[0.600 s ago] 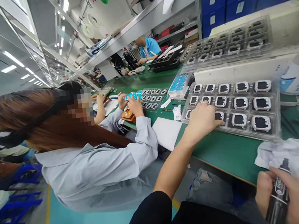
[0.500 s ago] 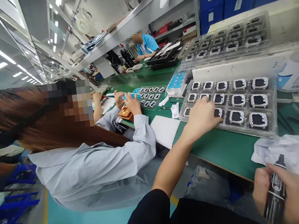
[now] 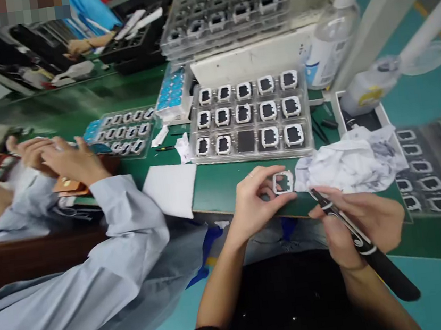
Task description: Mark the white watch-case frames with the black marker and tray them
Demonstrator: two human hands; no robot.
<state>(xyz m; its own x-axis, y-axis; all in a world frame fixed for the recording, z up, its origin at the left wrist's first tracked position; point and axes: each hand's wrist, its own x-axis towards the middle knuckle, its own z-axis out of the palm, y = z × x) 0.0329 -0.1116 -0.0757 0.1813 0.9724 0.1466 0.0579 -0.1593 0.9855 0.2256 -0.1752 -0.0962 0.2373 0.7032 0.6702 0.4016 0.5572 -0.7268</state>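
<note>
Between the thumb and fingers of my left hand (image 3: 254, 201) is a small white watch-case frame (image 3: 290, 182), held upright above the front edge of the bench. My right hand (image 3: 367, 216) grips a black marker pen (image 3: 392, 275) with white rings; its narrow tip points toward the frame, a short gap away. Behind my hands lies a clear plastic tray (image 3: 251, 157) with rows of similar white frames on dark pads. One front-row compartment (image 3: 245, 141) shows only its dark pad. A crumpled white cloth (image 3: 349, 165) lies just behind my right hand.
Bottles (image 3: 325, 39) stand at the back right, beside a white box (image 3: 399, 148). More frames lie in a flat tray (image 3: 427, 177) at right. Stacked trays (image 3: 222, 20) rise behind. At left, a co-worker's sleeve (image 3: 132, 234) and hands are close, near a white pad (image 3: 171, 190).
My left hand has come back from the tray holding a white frame, which left a front-row compartment. The marker pen in my right hand now tilts toward it. The view has swung right and down.
</note>
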